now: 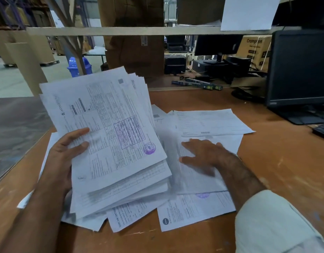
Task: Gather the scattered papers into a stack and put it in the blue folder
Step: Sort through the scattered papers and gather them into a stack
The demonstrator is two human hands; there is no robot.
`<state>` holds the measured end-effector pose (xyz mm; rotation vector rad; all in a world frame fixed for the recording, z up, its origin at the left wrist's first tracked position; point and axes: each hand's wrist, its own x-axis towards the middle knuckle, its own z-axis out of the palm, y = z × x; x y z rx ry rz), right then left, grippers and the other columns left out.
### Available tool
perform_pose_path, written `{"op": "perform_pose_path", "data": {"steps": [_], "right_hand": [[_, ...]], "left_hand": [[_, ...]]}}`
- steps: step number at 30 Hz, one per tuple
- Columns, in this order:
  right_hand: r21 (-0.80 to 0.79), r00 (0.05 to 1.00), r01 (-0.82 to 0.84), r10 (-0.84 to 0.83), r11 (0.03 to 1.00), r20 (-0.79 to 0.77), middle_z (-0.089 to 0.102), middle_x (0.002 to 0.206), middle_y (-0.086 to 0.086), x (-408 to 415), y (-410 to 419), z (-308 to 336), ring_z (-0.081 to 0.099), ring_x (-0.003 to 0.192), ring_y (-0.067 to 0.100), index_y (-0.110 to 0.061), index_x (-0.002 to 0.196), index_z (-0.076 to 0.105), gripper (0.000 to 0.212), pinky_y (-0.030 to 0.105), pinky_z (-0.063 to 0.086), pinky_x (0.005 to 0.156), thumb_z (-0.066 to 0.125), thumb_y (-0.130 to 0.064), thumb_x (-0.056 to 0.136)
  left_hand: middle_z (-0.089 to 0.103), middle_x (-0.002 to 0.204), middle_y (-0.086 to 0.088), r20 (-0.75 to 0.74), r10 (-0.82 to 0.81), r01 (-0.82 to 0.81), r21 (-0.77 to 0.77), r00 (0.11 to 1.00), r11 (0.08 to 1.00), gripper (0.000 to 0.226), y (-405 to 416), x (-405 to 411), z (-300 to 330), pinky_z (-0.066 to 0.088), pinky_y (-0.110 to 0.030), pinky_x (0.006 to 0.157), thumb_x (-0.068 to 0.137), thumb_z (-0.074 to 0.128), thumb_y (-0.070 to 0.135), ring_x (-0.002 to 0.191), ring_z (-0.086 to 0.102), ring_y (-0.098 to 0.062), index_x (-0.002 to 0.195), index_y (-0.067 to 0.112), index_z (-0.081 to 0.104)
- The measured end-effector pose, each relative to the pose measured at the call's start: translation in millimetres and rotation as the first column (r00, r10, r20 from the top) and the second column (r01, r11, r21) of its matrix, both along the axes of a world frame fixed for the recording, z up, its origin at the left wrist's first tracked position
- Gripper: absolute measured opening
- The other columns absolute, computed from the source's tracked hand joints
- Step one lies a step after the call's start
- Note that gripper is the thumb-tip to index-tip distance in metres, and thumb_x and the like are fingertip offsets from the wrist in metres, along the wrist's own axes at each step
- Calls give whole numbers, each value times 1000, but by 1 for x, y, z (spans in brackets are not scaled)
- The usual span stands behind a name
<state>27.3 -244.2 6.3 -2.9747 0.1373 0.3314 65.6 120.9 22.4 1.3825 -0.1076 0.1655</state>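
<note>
The left hand [66, 157] grips a thick, uneven stack of printed papers [110, 128], thumb curled over the top sheet and fingers hidden beneath, holding it tilted up off the wooden counter [267, 170]. The stack fans toward 12 o'clock and its lower edges are staggered, so it is not yet squared.

The right hand [203, 156], at 3 o'clock of the stack, lies with fingers spread and roughly straight on a loose sheet [199, 176]; the sheet and hand are motion-blurred, so I cannot tell whether it pinches the paper or only presses it. More loose papers lie underneath: one with a round blue logo [190, 214] at 5 o'clock, one with a printed heading along its edge [128, 216] at 6 o'clock, and a flat sheet [212, 122] at 2 o'clock near a dark monitor [301, 70]. No blue folder is visible; the blue object at 11 o'clock beyond the counter looks like a bin [79, 67].

The step in hand appears to be collecting the next sheet. To do it well:

- Slide the sheet toward the stack with flat fingers rather than crumpling it.
- Tuck it under the left thumb on top.
- Keep the left grip firm, since the fanned pile could slip apart.
- Once all are gathered, tap the edges on the counter to align them before looking for the folder.
</note>
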Motion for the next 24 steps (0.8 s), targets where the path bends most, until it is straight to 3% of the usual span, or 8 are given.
{"op": "perform_pose_path", "data": {"steps": [3, 5, 10, 13, 16, 18, 20, 24], "right_hand": [[-149, 990, 142, -140, 979, 25, 29, 163, 1, 1, 12, 10, 27, 148, 32, -30, 153, 33, 86, 55, 30, 112, 36, -84, 86], [-164, 983, 180, -174, 970, 52, 34, 159, 4, -3, 14, 12, 37, 142, 32, -25, 149, 37, 88, 52, 35, 108, 40, -84, 84], [108, 968, 214, -226, 971, 109, 52, 139, 2, -11, -8, 15, 51, 126, 26, -29, 129, 50, 77, 45, 47, 100, 59, -81, 73], [92, 977, 182, -191, 979, 98, 52, 144, 2, -12, -11, 17, 53, 127, 27, -35, 143, 37, 89, 43, 49, 100, 69, -76, 71], [137, 980, 133, -150, 982, 129, 58, 136, 2, -10, -15, 19, 56, 124, 25, -45, 151, 21, 102, 42, 50, 99, 79, -64, 70], [306, 985, 42, -90, 951, 146, 60, 113, -9, -11, -20, 27, 60, 108, 12, -53, 149, 21, 98, 28, 52, 86, 85, -46, 74], [384, 988, -41, -19, 922, 151, 55, 111, -19, -15, -24, 36, 54, 96, 2, -55, 146, 34, 83, 16, 45, 79, 83, -31, 83], [301, 979, -199, 180, 932, 90, 53, 142, -24, -20, -21, 36, 48, 127, 1, -46, 133, 61, 52, 23, 39, 108, 69, -14, 92]], "left_hand": [[66, 124, 0, -43, -28, 29, 28, 999, 999, 28, 2, 3, -6, 61, -22, 59, 94, 55, -10, 88, 73, -15, 104, 12, 69], [72, 123, -5, -96, -69, 74, 48, 993, 996, 31, 4, 5, -14, 64, -30, 63, 93, 57, -10, 91, 75, -24, 106, 12, 74], [74, 123, -2, -132, -74, 104, 239, 989, 965, 35, 1, 11, -32, 63, -43, 80, 94, 57, -10, 107, 71, -32, 101, 15, 80], [71, 128, 0, -123, -61, 88, 228, 991, 970, 35, 3, 15, -36, 56, -57, 93, 94, 59, -8, 112, 68, -33, 101, 18, 82], [74, 125, 0, -106, -60, 78, 180, 993, 981, 33, 0, 15, -35, 52, -56, 99, 92, 60, -9, 114, 68, -32, 101, 14, 81], [74, 123, 0, -95, -61, 75, 153, 994, 985, 31, -3, 14, -34, 51, -52, 101, 91, 60, -10, 115, 68, -30, 103, 11, 80], [75, 122, 1, -96, -65, 78, 146, 993, 986, 29, -6, 13, -33, 52, -50, 99, 90, 60, -10, 113, 69, -30, 103, 8, 79], [75, 121, -1, -104, -65, 80, 145, 992, 986, 30, -8, 11, -31, 51, -55, 100, 90, 59, -11, 113, 69, -33, 102, 7, 79]]}}
